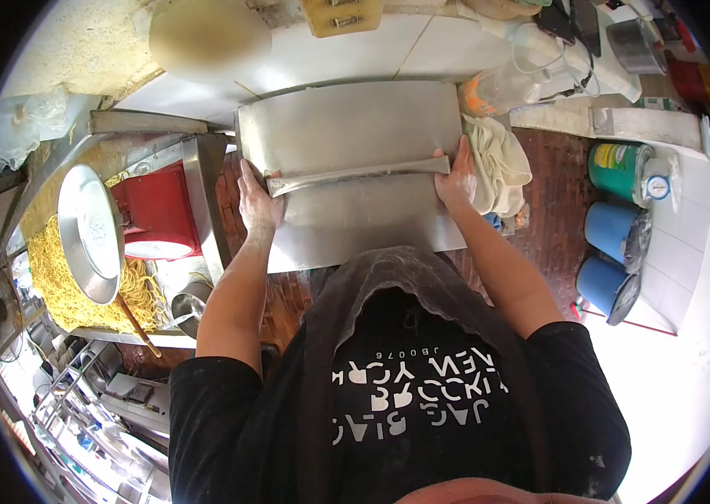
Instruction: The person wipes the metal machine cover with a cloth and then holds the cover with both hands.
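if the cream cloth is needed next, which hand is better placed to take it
Probably the right: the right hand is close beside the cream cloth, while the left hand is at the opposite end of the long strip.

Working kitchen, by the heaped yellow noodles [51, 281] and flour-dusted apron [393, 262].

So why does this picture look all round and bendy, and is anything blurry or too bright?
In the head view, black corners and the bowed edges of the steel surface suggest a very wide lens; in the head view, the pale oval up top is smudgy; in the head view, the lower-right patch glares almost pure white.
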`<state>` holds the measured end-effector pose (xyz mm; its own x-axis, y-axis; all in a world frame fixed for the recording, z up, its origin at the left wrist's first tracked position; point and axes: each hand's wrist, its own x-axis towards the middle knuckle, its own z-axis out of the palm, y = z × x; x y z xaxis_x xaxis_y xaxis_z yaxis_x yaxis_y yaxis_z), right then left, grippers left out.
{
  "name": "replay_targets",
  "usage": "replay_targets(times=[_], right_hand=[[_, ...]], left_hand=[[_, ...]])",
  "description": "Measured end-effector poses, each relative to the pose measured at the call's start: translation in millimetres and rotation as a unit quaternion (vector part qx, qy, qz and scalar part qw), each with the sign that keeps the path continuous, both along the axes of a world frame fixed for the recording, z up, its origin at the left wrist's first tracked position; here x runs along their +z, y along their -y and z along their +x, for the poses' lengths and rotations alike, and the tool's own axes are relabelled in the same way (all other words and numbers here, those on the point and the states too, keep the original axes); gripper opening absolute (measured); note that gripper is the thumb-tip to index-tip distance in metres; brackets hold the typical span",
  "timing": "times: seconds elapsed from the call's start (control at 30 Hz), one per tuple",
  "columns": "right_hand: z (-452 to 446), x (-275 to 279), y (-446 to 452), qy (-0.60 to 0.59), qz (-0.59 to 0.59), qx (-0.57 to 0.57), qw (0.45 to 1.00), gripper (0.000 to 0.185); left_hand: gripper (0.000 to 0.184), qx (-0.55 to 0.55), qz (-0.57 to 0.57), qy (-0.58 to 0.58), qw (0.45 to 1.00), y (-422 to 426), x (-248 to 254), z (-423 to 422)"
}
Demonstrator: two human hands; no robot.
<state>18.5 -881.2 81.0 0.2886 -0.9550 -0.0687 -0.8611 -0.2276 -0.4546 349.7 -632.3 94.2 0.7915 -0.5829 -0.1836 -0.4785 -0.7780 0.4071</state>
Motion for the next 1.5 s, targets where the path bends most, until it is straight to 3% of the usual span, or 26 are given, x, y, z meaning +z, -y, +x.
replay_targets(times=[0.43,0.53,1.03,1.13,1.23,1.5], right_hand=[[-2,-11,3,-0.012,-0.012,-0.004,1.0,0.091],[2,2,1,-0.01,0.014,-0.004,1.0,0.082],[-2,6,-1,0.014,0.024,0.008,1.0,0.082],[-1,-10,1,0.004,-0.036,0.011,0.999,0.104],[0,-3,1,-0.023,-0.007,0.013,1.0,0.105],[1,-8,1,-0.003,-0.048,0.013,0.999,0.086]], left_hand=[[0.098,0.003,0.01,0.005,1.0,2,1,0],[0.098,0.002,0.012,0.004,1.0,2,1,0],[0.098,0.001,0.002,0.003,1.0,2,2,-1],[0.098,0.005,-0.004,-0.007,1.0,2,4,-2],[0.098,0.006,0.003,-0.007,1.0,1,0,-1],[0.098,0.001,0.004,-0.005,1.0,0,1,0]])
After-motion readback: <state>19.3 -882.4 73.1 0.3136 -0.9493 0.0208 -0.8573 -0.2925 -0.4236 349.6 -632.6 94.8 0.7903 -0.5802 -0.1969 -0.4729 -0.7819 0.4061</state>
